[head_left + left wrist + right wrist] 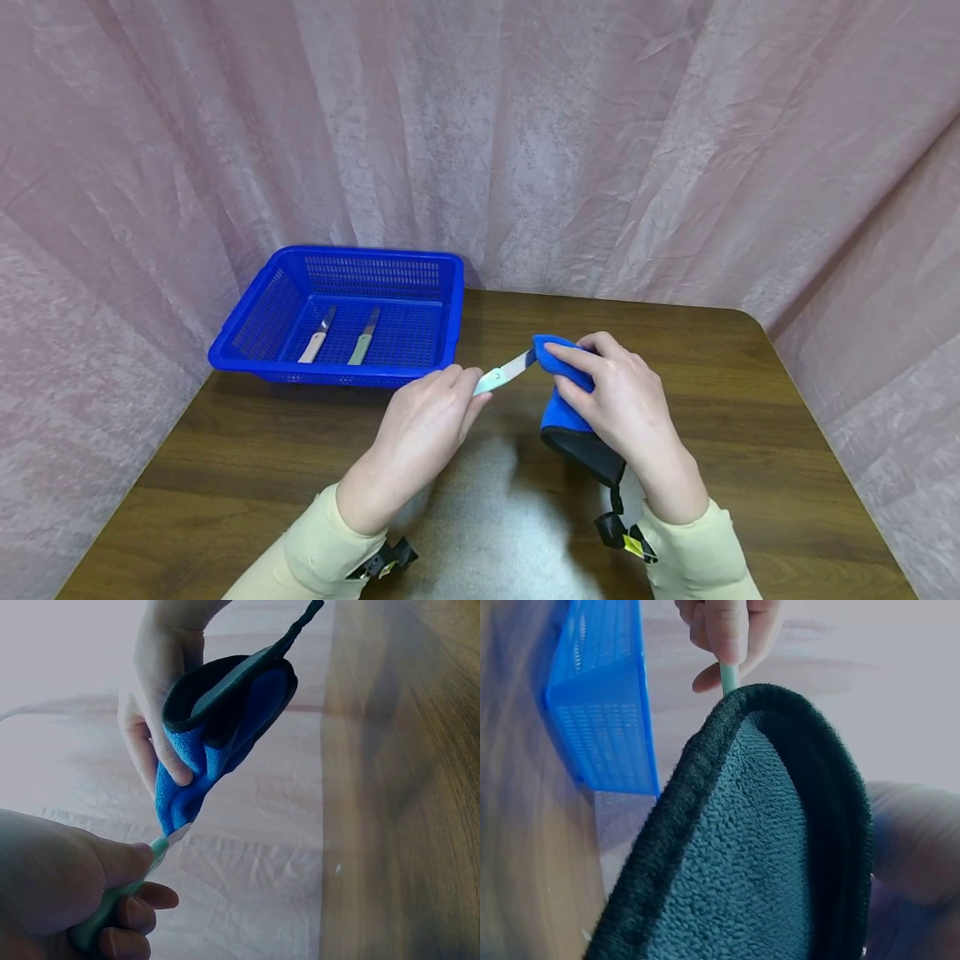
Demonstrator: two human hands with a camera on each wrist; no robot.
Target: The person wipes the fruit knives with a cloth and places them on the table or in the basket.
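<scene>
My left hand (429,423) grips the pale mint handle of a small knife (504,372), its blade pointing up and to the right. In my right hand (624,400) is a folded blue cloth (564,410) with a black edge, pinched around the blade's tip, which it hides. The left wrist view shows the cloth (196,761) bunched at the end of the blade, with the thumb along the knife handle (112,900). Up close in the right wrist view, the cloth (735,847) covers most of the blade and the fingers.
A blue plastic basket (337,367) stands on the wooden table (720,400) at the back left. Inside it lie a knife with a pinkish handle (312,347) and one with a green handle (360,349). A pink curtain (480,150) hangs behind the table.
</scene>
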